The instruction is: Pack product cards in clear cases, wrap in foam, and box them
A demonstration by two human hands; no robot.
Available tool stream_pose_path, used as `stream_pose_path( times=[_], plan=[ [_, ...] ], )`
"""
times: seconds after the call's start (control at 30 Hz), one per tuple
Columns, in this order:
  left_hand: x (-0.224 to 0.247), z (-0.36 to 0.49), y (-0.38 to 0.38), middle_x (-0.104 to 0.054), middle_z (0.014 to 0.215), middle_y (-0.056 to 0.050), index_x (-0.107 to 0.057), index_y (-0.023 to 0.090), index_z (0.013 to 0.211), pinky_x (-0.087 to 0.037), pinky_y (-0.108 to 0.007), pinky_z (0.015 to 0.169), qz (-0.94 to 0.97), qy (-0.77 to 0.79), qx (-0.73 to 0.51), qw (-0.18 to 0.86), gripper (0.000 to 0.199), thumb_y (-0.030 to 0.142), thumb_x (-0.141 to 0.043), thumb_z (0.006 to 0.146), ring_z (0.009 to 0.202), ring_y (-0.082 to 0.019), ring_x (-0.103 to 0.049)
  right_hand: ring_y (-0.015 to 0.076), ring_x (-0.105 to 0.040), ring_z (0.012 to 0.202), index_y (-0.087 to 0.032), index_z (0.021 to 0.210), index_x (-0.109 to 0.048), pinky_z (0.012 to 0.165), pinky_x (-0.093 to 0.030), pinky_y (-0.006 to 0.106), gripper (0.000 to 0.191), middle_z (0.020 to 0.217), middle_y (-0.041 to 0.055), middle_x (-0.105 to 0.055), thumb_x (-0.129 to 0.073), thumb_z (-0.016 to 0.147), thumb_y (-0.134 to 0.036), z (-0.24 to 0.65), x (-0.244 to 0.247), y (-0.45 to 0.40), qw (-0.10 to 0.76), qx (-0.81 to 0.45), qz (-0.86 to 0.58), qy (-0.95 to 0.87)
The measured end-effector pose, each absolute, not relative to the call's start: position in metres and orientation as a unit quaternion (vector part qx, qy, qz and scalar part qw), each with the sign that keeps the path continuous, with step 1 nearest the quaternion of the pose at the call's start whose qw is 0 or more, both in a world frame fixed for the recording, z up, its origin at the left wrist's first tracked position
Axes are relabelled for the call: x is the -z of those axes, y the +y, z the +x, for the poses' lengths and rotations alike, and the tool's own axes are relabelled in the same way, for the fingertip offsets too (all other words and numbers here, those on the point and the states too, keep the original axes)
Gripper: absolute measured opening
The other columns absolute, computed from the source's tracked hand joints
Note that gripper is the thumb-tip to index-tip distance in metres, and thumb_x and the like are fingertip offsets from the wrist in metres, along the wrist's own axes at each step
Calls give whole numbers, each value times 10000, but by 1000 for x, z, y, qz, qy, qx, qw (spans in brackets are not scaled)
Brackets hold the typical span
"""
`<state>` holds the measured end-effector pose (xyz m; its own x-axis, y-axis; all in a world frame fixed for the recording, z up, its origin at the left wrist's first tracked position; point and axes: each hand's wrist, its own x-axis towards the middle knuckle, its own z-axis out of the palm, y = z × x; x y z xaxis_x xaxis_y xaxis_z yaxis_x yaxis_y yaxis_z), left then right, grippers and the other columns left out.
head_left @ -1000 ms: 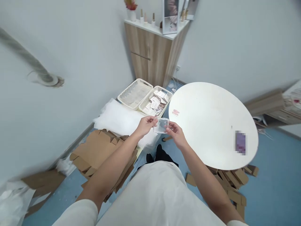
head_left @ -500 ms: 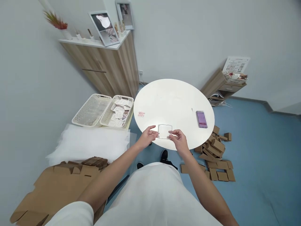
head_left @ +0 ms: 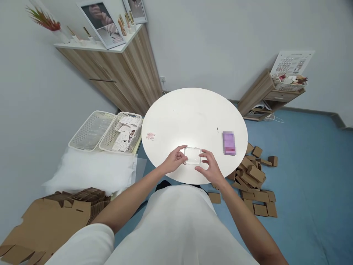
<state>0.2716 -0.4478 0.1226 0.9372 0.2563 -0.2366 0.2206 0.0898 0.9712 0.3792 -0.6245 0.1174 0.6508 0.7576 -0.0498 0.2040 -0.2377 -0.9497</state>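
Note:
A small clear plastic box (head_left: 192,156) is over the near part of the white round table (head_left: 193,121). My left hand (head_left: 174,159) grips its left edge, thumb in front and index finger stretched along the top corner. Beside the box's right edge is my right hand (head_left: 211,167), its fingers spread and the thumb apart below; whether the fingertips still touch the box I cannot tell. A set of small pink pieces (head_left: 150,136) lies at the table's left. Toward the right lies a purple blurred-out item (head_left: 229,142), with a tiny dark object (head_left: 217,129) near it.
Left of the table stand a white basket of clear plastic pieces (head_left: 92,130) and a basket of printed cards (head_left: 121,132). Nearer are white foam sheets (head_left: 91,169) and flat cardboard (head_left: 55,217). Small brown boxes (head_left: 252,176) lie on the floor at right.
My right hand's thumb has come away from the box and its fingers have opened. My left hand still holds the left edge. The whole view has shifted slightly.

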Motion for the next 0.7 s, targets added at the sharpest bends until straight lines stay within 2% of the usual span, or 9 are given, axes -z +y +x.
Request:
stream_pose_path(
  times=[0.07, 0.13, 0.3, 0.43, 0.5, 0.7],
  plan=[
    [-120, 278, -450, -570, 706, 0, -376, 213, 1272, -470, -289, 689, 663, 181, -3, 727, 544, 328, -568, 776, 668, -120, -575, 269, -373, 1216, -279, 1101, -481, 901, -416, 450, 570, 1382, 95, -295, -718, 590, -365, 392, -119, -629, 481, -252, -747, -383],
    [-118, 282, -451, -563, 686, 5, -384, 216, 1268, -470, -288, 684, 654, 183, 10, 734, 539, 324, -572, 775, 670, -120, -569, 275, -347, 1236, -285, 1140, -454, 917, -400, 466, 613, 1418, 89, -232, -720, 590, -342, 402, -120, -631, 455, -260, -738, -425],
    [-116, 287, -445, -569, 737, -6, -393, 238, 1273, -459, -304, 723, 644, 169, 30, 746, 545, 328, -577, 768, 703, -118, -569, 262, -370, 1228, -270, 1077, -490, 940, -377, 467, 468, 1341, 83, -385, -669, 645, -276, 411, -122, -621, 440, -247, -728, -465],
    [-114, 284, -435, -541, 969, -31, -252, 328, 1345, -451, -347, 789, 650, 140, 41, 746, 941, 238, -765, 562, 772, -119, -581, 259, -405, 1203, -261, 1058, -510, 948, -369, 459, 479, 1303, 86, -439, -690, 615, -287, 408, -123, -616, 468, -236, -735, -430],
    [-114, 283, -432, -506, 1053, -47, -220, 349, 1352, -449, -368, 811, 656, 124, 41, 743, 1052, 199, -802, 489, 797, -126, -584, 258, -420, 1190, -257, 1048, -523, 937, -380, 451, 477, 1294, 89, -451, -697, 606, -296, 406, -124, -614, 483, -241, -733, -413],
    [-118, 286, -430, -506, 1027, -60, -366, 279, 1299, -473, -354, 768, 663, 114, 37, 739, 861, 219, -777, 546, 787, -132, -580, 259, -463, 1150, -249, 976, -568, 911, -406, 436, 453, 1254, 93, -490, -733, 558, -310, 398, -123, -610, 517, -241, -730, -378]
  ],
)
